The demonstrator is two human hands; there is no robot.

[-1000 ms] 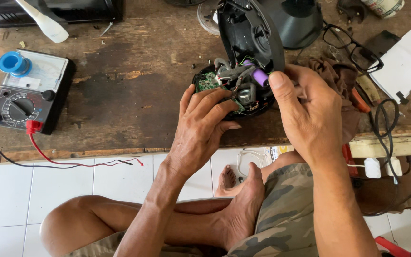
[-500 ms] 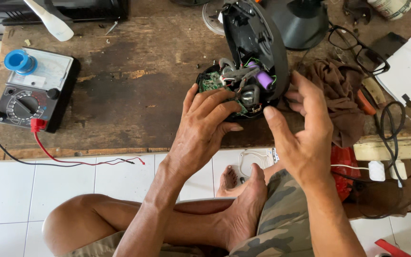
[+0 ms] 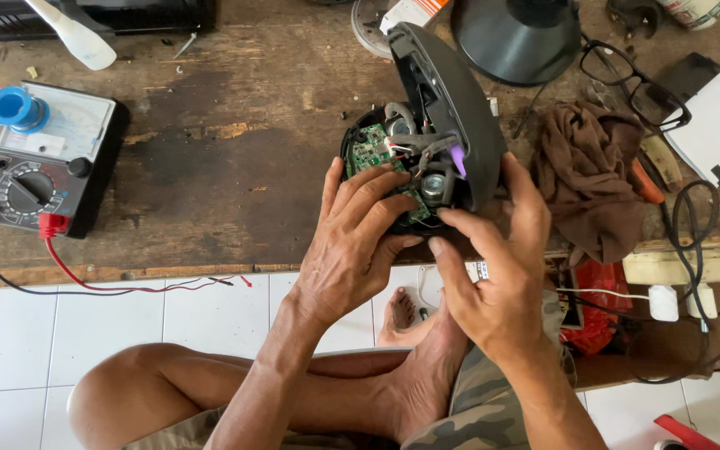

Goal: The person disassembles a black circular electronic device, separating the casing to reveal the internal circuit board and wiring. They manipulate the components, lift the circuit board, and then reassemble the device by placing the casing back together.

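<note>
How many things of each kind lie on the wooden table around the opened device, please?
Analog multimeter: 1
Blue spool: 1
Eyeglasses: 1
Brown rag: 1
Dark round lamp base: 1
Total: 5
</note>
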